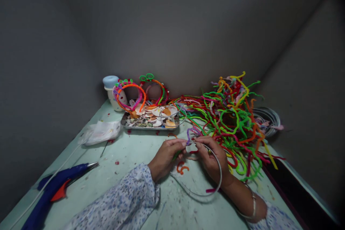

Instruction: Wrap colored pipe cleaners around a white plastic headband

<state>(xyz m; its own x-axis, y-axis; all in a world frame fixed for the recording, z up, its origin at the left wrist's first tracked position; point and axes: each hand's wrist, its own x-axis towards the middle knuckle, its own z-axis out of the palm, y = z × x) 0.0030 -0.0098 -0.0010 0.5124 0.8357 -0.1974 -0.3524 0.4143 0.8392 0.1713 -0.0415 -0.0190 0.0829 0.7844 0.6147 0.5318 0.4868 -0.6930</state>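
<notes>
My left hand [165, 156] is closed, its thumb and finger pinching a purple pipe cleaner [188, 135] where it meets a thin grey-white wire hoop [221, 176]. The pipe cleaner's free part sticks up in a bend above the fingertips. On the other side of that spot, my right hand [214, 158] pinches the hoop between thumb and fingers. The hoop curves down in front of the right hand and back under the left one. Short orange pipe cleaner pieces [182, 168] lie on the table between my wrists.
A metal tray [149, 128] of shells stands behind my hands, with pipe-cleaner headbands [145, 97] on it. Loose pipe cleaners [229, 122] heap up at right, beside coiled wire [273, 122]. At left are a blue glue gun [44, 194], a plastic bag [101, 134] and a blue-lidded bottle [115, 99].
</notes>
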